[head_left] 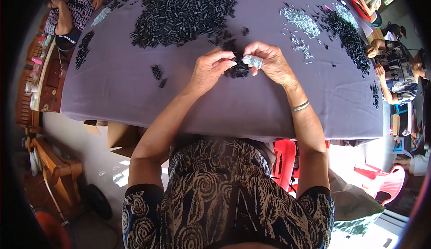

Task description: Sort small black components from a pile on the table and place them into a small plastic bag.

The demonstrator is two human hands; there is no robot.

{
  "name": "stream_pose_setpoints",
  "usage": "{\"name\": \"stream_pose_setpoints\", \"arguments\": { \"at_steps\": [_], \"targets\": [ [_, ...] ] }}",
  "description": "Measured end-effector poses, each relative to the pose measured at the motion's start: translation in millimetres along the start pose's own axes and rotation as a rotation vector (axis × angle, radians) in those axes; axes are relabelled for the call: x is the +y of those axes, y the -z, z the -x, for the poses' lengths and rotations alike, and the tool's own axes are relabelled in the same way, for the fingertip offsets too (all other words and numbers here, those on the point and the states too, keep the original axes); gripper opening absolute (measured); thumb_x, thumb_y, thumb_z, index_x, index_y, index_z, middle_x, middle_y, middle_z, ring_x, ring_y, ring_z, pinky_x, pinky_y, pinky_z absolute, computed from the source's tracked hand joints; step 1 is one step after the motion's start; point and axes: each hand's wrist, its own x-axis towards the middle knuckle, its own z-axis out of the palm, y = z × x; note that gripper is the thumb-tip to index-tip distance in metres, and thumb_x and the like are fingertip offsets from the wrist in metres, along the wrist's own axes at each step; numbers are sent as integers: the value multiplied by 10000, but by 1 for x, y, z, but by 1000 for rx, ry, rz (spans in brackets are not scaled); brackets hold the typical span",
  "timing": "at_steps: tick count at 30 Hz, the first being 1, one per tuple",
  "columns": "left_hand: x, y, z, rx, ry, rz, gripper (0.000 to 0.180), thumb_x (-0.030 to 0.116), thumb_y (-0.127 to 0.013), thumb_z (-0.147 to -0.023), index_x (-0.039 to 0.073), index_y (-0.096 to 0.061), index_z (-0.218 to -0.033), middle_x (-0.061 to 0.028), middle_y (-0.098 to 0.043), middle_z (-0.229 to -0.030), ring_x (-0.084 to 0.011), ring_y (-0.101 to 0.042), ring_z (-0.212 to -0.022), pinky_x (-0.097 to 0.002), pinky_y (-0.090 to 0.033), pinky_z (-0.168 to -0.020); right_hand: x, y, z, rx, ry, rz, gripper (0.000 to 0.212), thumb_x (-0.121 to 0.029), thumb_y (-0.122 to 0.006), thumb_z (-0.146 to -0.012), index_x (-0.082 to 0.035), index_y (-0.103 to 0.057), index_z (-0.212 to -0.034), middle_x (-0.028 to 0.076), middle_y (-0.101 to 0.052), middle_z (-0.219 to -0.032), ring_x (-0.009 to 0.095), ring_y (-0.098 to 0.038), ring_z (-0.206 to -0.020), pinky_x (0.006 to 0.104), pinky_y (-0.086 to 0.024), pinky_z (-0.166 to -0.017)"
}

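Observation:
Over the middle of the purple-grey cloth, my two hands are close together with a small pile of black parts (238, 73) just beneath them. My left hand (210, 70) is closed in a pinch, thumb against fingertips, on what looks like a small black part. My right hand (272, 64) is also closed, its fingertips curled towards the left; what it pinches is too small to make out. A silvery-grey wrap (253, 61) covers a digit of that hand. A bracelet (301, 105) circles my right wrist.
A large heap of black parts (184, 11) lies farther back on the cloth-covered table (179, 110). Silvery small pieces (301, 21) and another black heap (348, 33) lie to the right. Other people sit around the table. A red chair (283, 163) stands by its near edge.

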Motion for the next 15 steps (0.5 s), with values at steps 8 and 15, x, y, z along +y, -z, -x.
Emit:
{"name": "stream_pose_setpoints", "arguments": {
  "at_steps": [8,15],
  "targets": [
    [1,-1,1,-5,-55,-11,199,-5,-649,-801,15,-636,-998,-1,-545,-821,-57,-474,-660,-195,-411,-565,4,-12,-2,60,88,8,109,20,-566,-849,-29,-587,-944,-13,-576,-863,61,-534,-752,215,-468,-635],
    [-4,0,0,-2,-70,-46,213,2,-660,-796,15,-632,-1007,1,-545,-824,-56,-470,-655,-196,-414,-561,6,-15,-3,132,191,372,166,80,-584,-785,-27,-582,-913,-9,-575,-827,76,-531,-750,219,-447,-667]
  ]
}}
